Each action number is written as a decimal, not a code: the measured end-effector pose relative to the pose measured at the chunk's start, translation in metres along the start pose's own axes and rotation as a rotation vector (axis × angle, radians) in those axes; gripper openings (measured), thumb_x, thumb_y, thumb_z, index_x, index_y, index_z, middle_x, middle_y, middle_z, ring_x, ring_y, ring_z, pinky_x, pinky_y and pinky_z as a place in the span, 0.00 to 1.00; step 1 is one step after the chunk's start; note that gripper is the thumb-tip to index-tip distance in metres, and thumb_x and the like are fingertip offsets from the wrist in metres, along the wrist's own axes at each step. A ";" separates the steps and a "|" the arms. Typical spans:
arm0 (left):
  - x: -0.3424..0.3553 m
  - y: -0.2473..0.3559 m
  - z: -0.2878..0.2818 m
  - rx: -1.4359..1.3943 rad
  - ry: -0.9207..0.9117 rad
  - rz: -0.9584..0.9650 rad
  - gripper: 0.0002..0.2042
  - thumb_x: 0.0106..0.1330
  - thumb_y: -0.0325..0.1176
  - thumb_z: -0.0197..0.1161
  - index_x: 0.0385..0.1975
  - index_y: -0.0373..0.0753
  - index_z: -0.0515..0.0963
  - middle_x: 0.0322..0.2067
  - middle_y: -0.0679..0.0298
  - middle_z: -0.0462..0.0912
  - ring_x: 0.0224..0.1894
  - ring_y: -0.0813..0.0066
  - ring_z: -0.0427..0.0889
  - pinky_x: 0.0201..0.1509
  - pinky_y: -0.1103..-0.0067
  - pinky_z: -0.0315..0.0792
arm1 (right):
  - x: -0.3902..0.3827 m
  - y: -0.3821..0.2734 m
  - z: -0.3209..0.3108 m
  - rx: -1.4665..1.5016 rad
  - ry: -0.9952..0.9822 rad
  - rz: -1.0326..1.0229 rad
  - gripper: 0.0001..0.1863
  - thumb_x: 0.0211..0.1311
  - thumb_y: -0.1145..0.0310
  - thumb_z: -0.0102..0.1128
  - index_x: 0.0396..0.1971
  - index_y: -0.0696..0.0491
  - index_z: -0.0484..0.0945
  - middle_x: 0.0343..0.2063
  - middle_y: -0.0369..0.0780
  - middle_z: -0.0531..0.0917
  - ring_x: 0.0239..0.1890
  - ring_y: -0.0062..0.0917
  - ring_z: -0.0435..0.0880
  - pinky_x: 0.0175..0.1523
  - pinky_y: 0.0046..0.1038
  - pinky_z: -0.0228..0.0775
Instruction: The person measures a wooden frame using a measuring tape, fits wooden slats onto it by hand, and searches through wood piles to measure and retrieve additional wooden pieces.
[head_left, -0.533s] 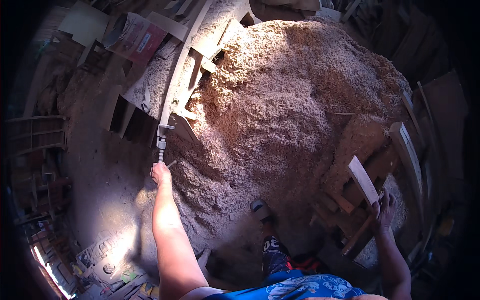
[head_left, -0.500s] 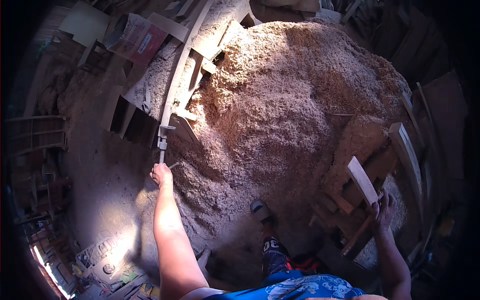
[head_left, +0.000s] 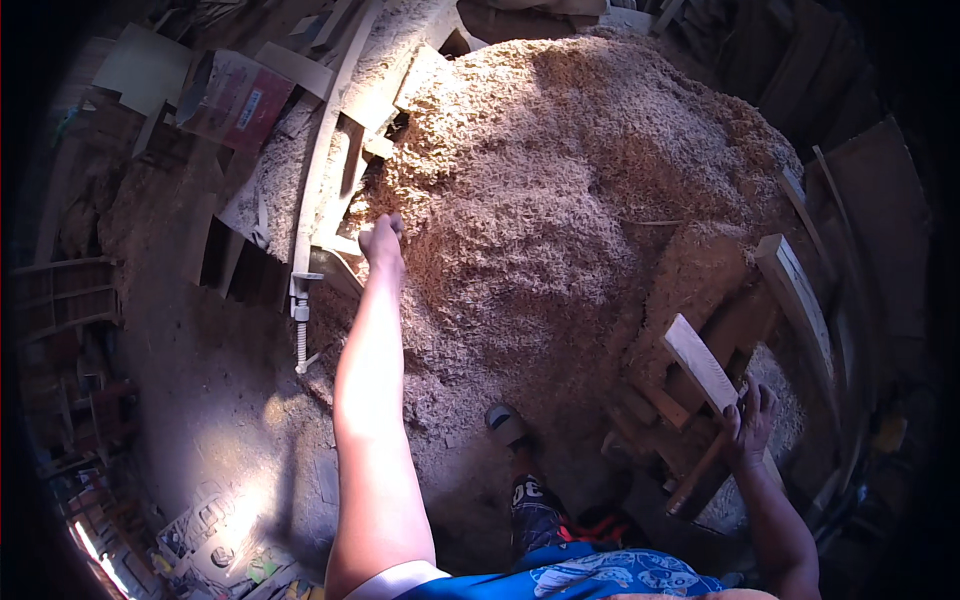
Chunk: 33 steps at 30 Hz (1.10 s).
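The step in hand, as I judge it, is a reach made by the left hand (head_left: 383, 242), while the right hand (head_left: 752, 425) attends to the wood on its own side. The left hand is at 10 o'clock from the centre of the view, with its arm stretched out and its fingers curled; whether something is inside them, I cannot tell. Behind it rises the pile of shavings (head_left: 560, 180), towards 12 and 1 o'clock. The metal screw clamp (head_left: 302, 312) is at 9 o'clock, at the near end of the long bar (head_left: 322, 165), and no hand is touching it. The right hand, at 4 o'clock, has bent fingers at the near end of the tilted pale board (head_left: 700, 365); a firm grip is not certain from here. In my judgement, the next move calls for the left hand to pass clear of the protruding clamp handle (head_left: 310, 363), and for the right hand to keep steady contact with the board.
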<state>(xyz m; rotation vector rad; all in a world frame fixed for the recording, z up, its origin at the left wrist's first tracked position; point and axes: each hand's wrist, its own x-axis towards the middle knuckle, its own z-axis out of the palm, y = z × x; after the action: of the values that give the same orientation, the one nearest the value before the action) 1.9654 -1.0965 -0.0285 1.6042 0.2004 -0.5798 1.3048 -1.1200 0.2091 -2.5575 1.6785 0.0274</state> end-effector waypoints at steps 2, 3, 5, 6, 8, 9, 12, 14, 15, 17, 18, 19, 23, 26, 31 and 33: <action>0.035 0.021 0.037 -0.113 -0.071 0.018 0.09 0.60 0.27 0.58 0.18 0.38 0.74 0.21 0.65 0.80 0.20 0.80 0.74 0.20 0.85 0.63 | 0.002 0.000 0.000 -0.008 0.002 0.000 0.33 0.62 0.49 0.50 0.63 0.54 0.66 0.52 0.51 0.69 0.58 0.46 0.65 0.65 0.47 0.53; 0.056 0.031 0.055 -0.225 -0.068 -0.073 0.09 0.60 0.27 0.59 0.18 0.40 0.70 0.17 0.65 0.76 0.19 0.78 0.74 0.16 0.85 0.60 | 0.003 0.001 0.000 0.002 -0.002 -0.012 0.34 0.62 0.49 0.49 0.63 0.54 0.66 0.51 0.51 0.69 0.57 0.46 0.65 0.64 0.47 0.53; 0.093 0.038 0.092 -0.339 0.102 -0.063 0.08 0.61 0.32 0.64 0.27 0.39 0.71 0.19 0.65 0.74 0.17 0.76 0.71 0.14 0.84 0.60 | 0.005 0.001 0.000 0.000 -0.006 -0.014 0.34 0.62 0.48 0.48 0.63 0.55 0.66 0.51 0.51 0.69 0.56 0.45 0.66 0.64 0.47 0.54; 0.116 0.044 0.097 -0.323 -0.062 -0.116 0.09 0.63 0.35 0.64 0.29 0.39 0.72 0.22 0.63 0.75 0.17 0.75 0.72 0.14 0.82 0.63 | 0.005 0.002 -0.001 0.009 -0.015 -0.018 0.35 0.63 0.47 0.48 0.63 0.55 0.66 0.50 0.51 0.69 0.55 0.45 0.66 0.63 0.46 0.54; 0.157 0.046 0.107 -0.337 -0.242 -0.144 0.08 0.64 0.38 0.63 0.31 0.42 0.74 0.22 0.63 0.76 0.17 0.73 0.73 0.17 0.78 0.68 | 0.007 0.001 0.000 0.011 -0.023 -0.010 0.35 0.63 0.47 0.47 0.63 0.55 0.66 0.49 0.50 0.69 0.54 0.45 0.66 0.63 0.46 0.55; 0.174 0.043 0.113 -0.360 -0.227 -0.120 0.10 0.64 0.42 0.63 0.32 0.43 0.74 0.22 0.63 0.77 0.18 0.71 0.74 0.19 0.77 0.70 | 0.008 0.001 0.000 0.032 -0.035 0.005 0.35 0.62 0.47 0.47 0.63 0.56 0.66 0.49 0.51 0.69 0.53 0.45 0.66 0.62 0.46 0.55; 0.211 0.041 0.115 -0.441 -0.354 -0.149 0.17 0.72 0.45 0.53 0.52 0.41 0.74 0.48 0.60 0.79 0.47 0.68 0.78 0.47 0.70 0.75 | 0.009 0.001 -0.001 0.032 -0.065 0.039 0.36 0.62 0.45 0.46 0.63 0.57 0.66 0.49 0.51 0.68 0.52 0.46 0.66 0.61 0.46 0.56; 0.225 0.045 0.121 -0.426 -0.433 -0.132 0.20 0.74 0.46 0.48 0.60 0.44 0.70 0.60 0.58 0.72 0.58 0.66 0.72 0.58 0.70 0.68 | 0.009 0.000 -0.002 0.043 -0.096 0.076 0.37 0.62 0.44 0.46 0.63 0.57 0.66 0.48 0.52 0.68 0.53 0.46 0.65 0.61 0.47 0.57; 0.228 0.045 0.126 -0.429 -0.364 -0.101 0.23 0.72 0.48 0.51 0.62 0.45 0.66 0.60 0.56 0.71 0.57 0.64 0.72 0.59 0.72 0.67 | 0.009 0.000 -0.002 0.041 -0.093 0.083 0.37 0.62 0.44 0.46 0.63 0.57 0.66 0.48 0.52 0.68 0.53 0.46 0.65 0.61 0.47 0.57; 0.231 0.047 0.134 -0.470 -0.244 -0.161 0.23 0.70 0.48 0.56 0.58 0.40 0.66 0.56 0.57 0.73 0.53 0.66 0.73 0.59 0.70 0.67 | 0.009 0.000 -0.002 0.026 -0.099 0.077 0.37 0.61 0.44 0.46 0.63 0.57 0.66 0.49 0.52 0.67 0.53 0.47 0.65 0.61 0.47 0.57; 0.231 0.048 0.138 -0.492 -0.180 -0.164 0.23 0.68 0.47 0.58 0.56 0.39 0.67 0.52 0.57 0.76 0.50 0.67 0.75 0.59 0.69 0.67 | 0.010 0.001 -0.001 0.025 -0.099 0.075 0.37 0.61 0.44 0.46 0.63 0.57 0.66 0.49 0.52 0.67 0.53 0.47 0.65 0.61 0.47 0.57; 0.230 0.048 0.141 -0.453 -0.100 -0.159 0.21 0.67 0.46 0.60 0.52 0.39 0.68 0.47 0.58 0.78 0.45 0.67 0.76 0.57 0.68 0.68 | 0.009 0.002 0.000 0.021 -0.106 0.077 0.37 0.62 0.43 0.45 0.63 0.56 0.66 0.49 0.52 0.67 0.53 0.46 0.66 0.61 0.47 0.57; 0.214 0.052 0.140 -0.457 0.013 -0.117 0.10 0.66 0.36 0.62 0.38 0.39 0.72 0.25 0.61 0.78 0.21 0.72 0.75 0.26 0.75 0.73 | 0.008 0.006 0.004 0.053 -0.101 0.081 0.38 0.64 0.41 0.43 0.63 0.56 0.67 0.50 0.52 0.67 0.53 0.46 0.66 0.61 0.47 0.57; 0.185 0.055 0.139 -0.385 0.112 -0.094 0.11 0.67 0.35 0.62 0.43 0.35 0.73 0.27 0.61 0.79 0.21 0.74 0.76 0.22 0.76 0.72 | 0.007 0.009 0.008 -0.009 -0.042 0.010 0.38 0.65 0.40 0.41 0.62 0.56 0.67 0.50 0.52 0.67 0.54 0.45 0.66 0.60 0.46 0.57; 0.089 0.038 0.090 0.350 0.066 0.309 0.12 0.63 0.36 0.62 0.24 0.33 0.75 0.19 0.60 0.79 0.22 0.69 0.78 0.29 0.73 0.72 | 0.004 0.010 0.010 0.007 -0.056 0.032 0.38 0.66 0.39 0.39 0.62 0.56 0.67 0.51 0.53 0.67 0.54 0.46 0.66 0.61 0.47 0.57; 0.034 0.020 0.026 0.653 0.063 0.553 0.12 0.63 0.36 0.62 0.30 0.31 0.79 0.28 0.54 0.83 0.33 0.62 0.81 0.47 0.66 0.74 | 0.003 0.011 0.010 -0.014 -0.057 0.020 0.38 0.66 0.38 0.39 0.62 0.56 0.67 0.51 0.53 0.67 0.54 0.46 0.66 0.61 0.47 0.57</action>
<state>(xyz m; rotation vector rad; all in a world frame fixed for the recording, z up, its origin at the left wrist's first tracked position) 1.9971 -1.1313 -0.0280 2.1926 -0.4240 -0.1585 1.2968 -1.1265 0.1983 -2.5250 1.6896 0.1128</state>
